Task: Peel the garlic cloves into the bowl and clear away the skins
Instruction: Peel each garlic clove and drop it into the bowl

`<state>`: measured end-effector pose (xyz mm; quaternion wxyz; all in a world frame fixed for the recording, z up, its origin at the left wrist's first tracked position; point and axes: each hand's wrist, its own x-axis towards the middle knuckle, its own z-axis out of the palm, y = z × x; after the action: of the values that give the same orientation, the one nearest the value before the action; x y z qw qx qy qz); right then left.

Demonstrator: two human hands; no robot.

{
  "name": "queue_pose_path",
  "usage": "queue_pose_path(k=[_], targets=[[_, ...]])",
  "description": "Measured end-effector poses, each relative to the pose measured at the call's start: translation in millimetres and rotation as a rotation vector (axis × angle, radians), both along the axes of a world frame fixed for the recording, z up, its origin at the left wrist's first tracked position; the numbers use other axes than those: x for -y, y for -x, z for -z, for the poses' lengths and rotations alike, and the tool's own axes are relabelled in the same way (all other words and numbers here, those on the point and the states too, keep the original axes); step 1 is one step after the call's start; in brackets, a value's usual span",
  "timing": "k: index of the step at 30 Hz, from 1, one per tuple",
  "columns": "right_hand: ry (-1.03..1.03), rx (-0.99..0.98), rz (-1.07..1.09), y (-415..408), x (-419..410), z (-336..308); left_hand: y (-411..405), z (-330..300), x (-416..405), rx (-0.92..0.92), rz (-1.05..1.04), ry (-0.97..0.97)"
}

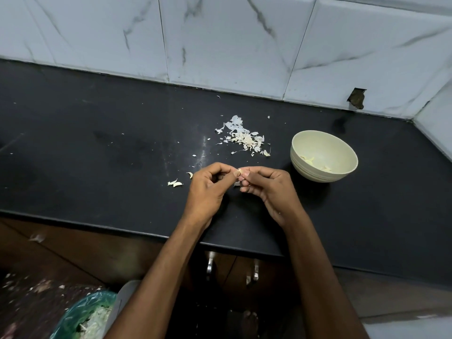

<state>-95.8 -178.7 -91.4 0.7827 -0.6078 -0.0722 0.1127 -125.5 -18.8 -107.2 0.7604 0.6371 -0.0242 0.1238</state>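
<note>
My left hand (pixel 208 189) and my right hand (pixel 266 189) meet above the black counter (pixel 97 155), fingertips pinching one small garlic clove (pixel 240 171) between them. A pale green bowl (pixel 324 156) stands to the right of my hands, with a few peeled cloves (pixel 308 160) lying inside. A heap of papery skins (pixel 244 139) lies on the counter beyond my hands. Two or three loose cloves (pixel 176 184) rest just left of my left hand.
White marble-look tiles (pixel 220 40) back the counter, with a broken hole (pixel 356 98) at the far right. Below the counter edge are cabinet handles (pixel 210 265). A bin with a green bag (pixel 85 314) holding skins stands on the floor at lower left.
</note>
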Motion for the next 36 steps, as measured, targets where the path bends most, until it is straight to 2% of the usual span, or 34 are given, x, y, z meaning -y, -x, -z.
queue_pose_path(k=[3, 6, 16, 27, 36], targets=[[-0.083, -0.089, -0.032, -1.1, 4.5, -5.4, 2.7, -2.4, 0.7, 0.018, 0.033, 0.014], [-0.101, -0.089, 0.016, -1.4, 2.6, -4.8, 2.0, -1.9, 2.3, 0.0, 0.021, 0.04], [0.031, 0.052, 0.133, 5.2, -3.7, 2.2, 2.4, -0.2, 1.3, 0.051, -0.118, -0.15], [-0.012, 0.007, 0.127, 8.3, -2.4, -3.3, 0.9, -0.5, -2.2, 0.027, -0.044, -0.124], [0.002, 0.004, 0.106, 8.6, -3.3, -2.9, 0.4, 1.6, -0.9, 0.021, -0.075, -0.143]])
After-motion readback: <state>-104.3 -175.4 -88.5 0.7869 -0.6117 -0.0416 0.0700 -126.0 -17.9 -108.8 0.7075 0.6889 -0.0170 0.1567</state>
